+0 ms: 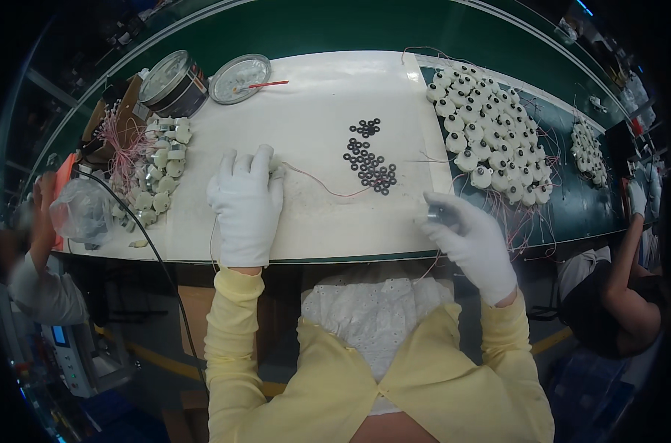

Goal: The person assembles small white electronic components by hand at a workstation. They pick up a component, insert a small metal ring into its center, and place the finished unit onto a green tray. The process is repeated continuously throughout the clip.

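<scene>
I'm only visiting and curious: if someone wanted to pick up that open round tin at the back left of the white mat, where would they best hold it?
Probably around the dark side wall of the round tin, hands coming from the near side. It lies tilted with its open mouth upward, so the curved wall faces the person, and its loose lid lies apart to the right.

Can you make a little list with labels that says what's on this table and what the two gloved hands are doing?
Left hand: white glove, resting on a small white part with a thin wire
Right hand: white glove, holding a small metal part
Middle of table: black rings scattered loose
Right side: big cluster of white round parts with wires
Left side: pile of small white parts, an open tin, its lid
</scene>
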`<act>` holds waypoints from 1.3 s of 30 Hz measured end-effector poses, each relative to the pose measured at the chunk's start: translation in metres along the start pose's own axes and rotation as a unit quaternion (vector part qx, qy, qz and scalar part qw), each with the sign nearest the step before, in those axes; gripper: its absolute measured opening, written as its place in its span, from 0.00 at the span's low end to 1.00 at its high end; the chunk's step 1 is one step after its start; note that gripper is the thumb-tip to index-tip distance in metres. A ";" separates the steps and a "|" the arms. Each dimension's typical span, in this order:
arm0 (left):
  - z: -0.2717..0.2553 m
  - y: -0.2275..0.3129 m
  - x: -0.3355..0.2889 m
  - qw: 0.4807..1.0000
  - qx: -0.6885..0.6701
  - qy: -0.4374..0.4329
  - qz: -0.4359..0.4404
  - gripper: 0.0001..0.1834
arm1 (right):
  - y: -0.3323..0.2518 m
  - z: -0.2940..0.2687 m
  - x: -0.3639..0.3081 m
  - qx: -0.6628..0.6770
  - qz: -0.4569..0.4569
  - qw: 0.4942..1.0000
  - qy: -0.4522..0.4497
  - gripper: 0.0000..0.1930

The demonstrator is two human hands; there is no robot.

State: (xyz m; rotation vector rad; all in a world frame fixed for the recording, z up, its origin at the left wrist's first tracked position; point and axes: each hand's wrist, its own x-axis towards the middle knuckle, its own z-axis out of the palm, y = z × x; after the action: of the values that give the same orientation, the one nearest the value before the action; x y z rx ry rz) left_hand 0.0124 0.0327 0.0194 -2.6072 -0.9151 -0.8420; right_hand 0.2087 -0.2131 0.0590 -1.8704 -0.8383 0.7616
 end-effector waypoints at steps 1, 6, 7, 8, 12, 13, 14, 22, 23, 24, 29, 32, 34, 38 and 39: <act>-0.005 0.001 -0.001 1.000 0.002 0.005 0.005 0.18 | 0.001 0.004 0.006 -0.069 -0.054 0.996 0.023 0.19; -0.024 0.008 -0.008 0.996 -0.083 0.004 0.036 0.18 | -0.002 0.009 0.026 -0.410 -0.216 0.883 0.080 0.18; -0.030 0.008 -0.012 0.994 -0.102 0.012 0.033 0.18 | -0.007 0.010 0.029 -0.426 -0.236 0.868 0.093 0.17; -0.033 0.007 -0.019 0.989 -0.138 0.047 0.017 0.18 | -0.011 0.010 0.031 -0.443 -0.255 0.853 0.106 0.17; -0.040 0.007 -0.054 0.901 -0.382 0.136 -0.153 0.21 | -0.009 0.010 0.041 -0.441 -0.304 0.843 0.054 0.16; -0.039 0.007 -0.059 0.848 -0.462 0.143 -0.218 0.22 | -0.008 0.009 0.042 -0.389 -0.264 0.882 0.031 0.16; -0.036 0.005 -0.061 0.868 -0.442 0.134 -0.183 0.22 | -0.007 0.008 0.042 -0.335 -0.221 0.916 0.007 0.16; -0.020 0.007 -0.046 0.963 -0.268 0.011 0.012 0.19 | 0.003 0.006 0.046 -0.043 -0.043 0.996 -0.061 0.15; -0.020 0.007 -0.045 0.962 -0.273 0.009 0.011 0.19 | 0.002 0.005 0.047 -0.031 -0.037 0.997 -0.064 0.15; -0.021 0.006 -0.045 0.960 -0.278 0.007 0.009 0.18 | 0.000 0.005 0.047 -0.020 -0.031 0.997 -0.067 0.15; -0.017 0.008 -0.043 0.963 -0.267 0.031 0.014 0.17 | -0.015 0.007 0.052 -0.182 -0.154 0.968 -0.078 0.14; -0.018 0.008 -0.040 0.963 -0.266 0.036 0.012 0.17 | -0.020 0.012 0.057 -0.259 -0.238 0.935 -0.056 0.15; -0.019 0.009 -0.040 0.963 -0.265 0.034 0.006 0.17 | -0.021 0.013 0.060 -0.287 -0.261 0.920 -0.049 0.15; -0.019 0.010 -0.039 0.964 -0.265 0.030 0.005 0.16 | -0.025 0.013 0.066 -0.326 -0.286 0.899 -0.060 0.16; -0.019 0.010 -0.039 0.963 -0.266 0.033 0.005 0.16 | -0.025 0.013 0.067 -0.331 -0.295 0.895 -0.061 0.16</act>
State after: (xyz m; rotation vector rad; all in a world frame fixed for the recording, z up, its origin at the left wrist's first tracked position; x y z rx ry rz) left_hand -0.0138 -0.0017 0.0110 -2.9932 -0.7310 -1.3197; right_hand 0.2314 -0.1441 0.0657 -1.9594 -1.8125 0.2075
